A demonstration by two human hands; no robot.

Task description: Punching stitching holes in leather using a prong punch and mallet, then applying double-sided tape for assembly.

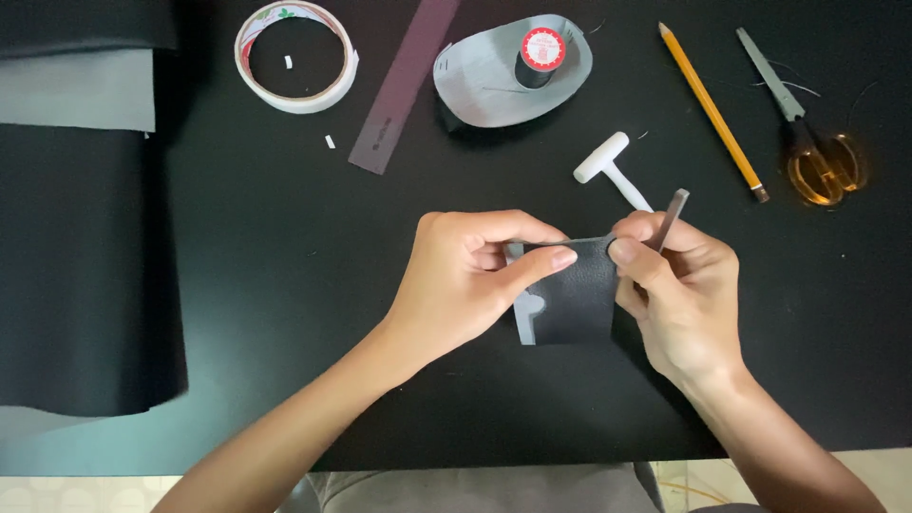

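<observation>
Black leather piece (575, 299) pinched between both hands: left hand (465, 280), right hand (679, 294) also gripping metal tool (673, 214).

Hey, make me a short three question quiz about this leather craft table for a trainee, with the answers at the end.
1. True or false: both hands grip the black leather piece.
2. Which lies farthest right on the table: A) tape roll, B) pencil, C) scissors?
3. What does the thread spool stand on?

Key:
1. True; the left hand pinches its top edge, the right hand its right corner, along with a thin metal tool.
2. C.
3. A grey oval cut-out piece.
</observation>
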